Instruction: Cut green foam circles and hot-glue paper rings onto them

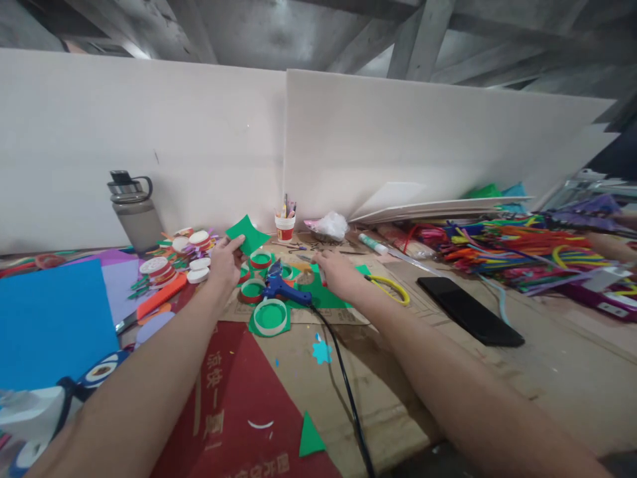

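My left hand [226, 259] is closed, pinching a piece of green craft sheet [249, 234] by its lower left edge, raised above the table. Opposite it, my right hand [336, 272] is curled round a pointed tool [304, 258] with a bit of red-orange at the grip; most of it is hidden by the fingers. Between the hands lies a blue hot glue gun [286, 289], near more green sheet [331, 297]. Round white-rimmed rings [270, 317] with green inside sit left of and below the gun. Yellow-handled pliers or scissors [393, 289] rest right of my right wrist.
A black cord [343, 378] runs from the gun to the front edge. At right lie a black phone [468, 310] and heaped coloured pipe cleaners [497, 249]. A bottle [134, 216], blue sheet [54, 318] and orange-handled cutter [162, 295] are left. A pen cup [285, 228] stands behind.
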`<act>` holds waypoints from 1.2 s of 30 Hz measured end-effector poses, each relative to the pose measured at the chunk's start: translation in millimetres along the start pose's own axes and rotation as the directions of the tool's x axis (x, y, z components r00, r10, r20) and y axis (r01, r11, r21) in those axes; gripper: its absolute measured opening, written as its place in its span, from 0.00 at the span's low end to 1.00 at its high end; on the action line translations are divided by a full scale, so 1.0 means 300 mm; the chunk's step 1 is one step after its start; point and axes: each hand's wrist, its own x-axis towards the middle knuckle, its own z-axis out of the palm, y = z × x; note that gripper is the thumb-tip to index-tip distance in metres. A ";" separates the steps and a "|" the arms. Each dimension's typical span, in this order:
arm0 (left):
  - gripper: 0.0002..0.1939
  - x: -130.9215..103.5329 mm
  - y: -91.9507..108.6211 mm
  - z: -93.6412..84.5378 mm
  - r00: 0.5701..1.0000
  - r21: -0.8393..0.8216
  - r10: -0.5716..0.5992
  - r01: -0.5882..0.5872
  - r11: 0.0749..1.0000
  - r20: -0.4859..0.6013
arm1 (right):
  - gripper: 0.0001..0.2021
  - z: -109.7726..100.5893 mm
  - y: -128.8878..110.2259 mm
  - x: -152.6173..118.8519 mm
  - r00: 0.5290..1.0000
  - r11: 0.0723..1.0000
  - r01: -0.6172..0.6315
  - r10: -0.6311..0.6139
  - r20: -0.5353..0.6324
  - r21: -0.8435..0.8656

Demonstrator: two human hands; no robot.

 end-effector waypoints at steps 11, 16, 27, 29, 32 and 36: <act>0.16 0.022 -0.002 -0.049 0.977 0.082 0.140 -0.128 0.988 -0.161 | 0.20 0.045 -0.030 0.002 0.996 0.995 0.045 -0.039 0.075 -0.090; 0.15 0.017 0.000 -0.050 0.977 0.113 0.147 -0.130 0.985 -0.154 | 0.22 -0.026 0.032 -0.012 0.987 0.985 -0.163 0.162 -0.019 -0.048; 0.15 0.005 0.026 -0.014 0.992 0.104 0.084 -0.073 0.992 -0.099 | 0.14 -0.046 0.164 -0.158 0.887 0.906 -0.408 0.423 0.185 -0.115; 0.16 0.007 0.043 0.003 0.995 0.095 0.079 -0.073 0.993 -0.061 | 0.16 -0.021 0.170 -0.169 0.894 0.909 -0.405 0.416 0.165 -0.098; 0.15 0.006 0.074 0.031 0.997 0.087 0.080 -0.080 0.993 0.004 | 0.18 0.008 0.184 -0.176 0.889 0.897 -0.439 0.443 0.115 -0.055; 0.15 -0.006 0.109 0.065 0.997 0.059 0.065 -0.067 0.996 0.037 | 0.22 0.010 0.202 -0.172 0.864 0.863 -0.503 0.503 0.003 0.048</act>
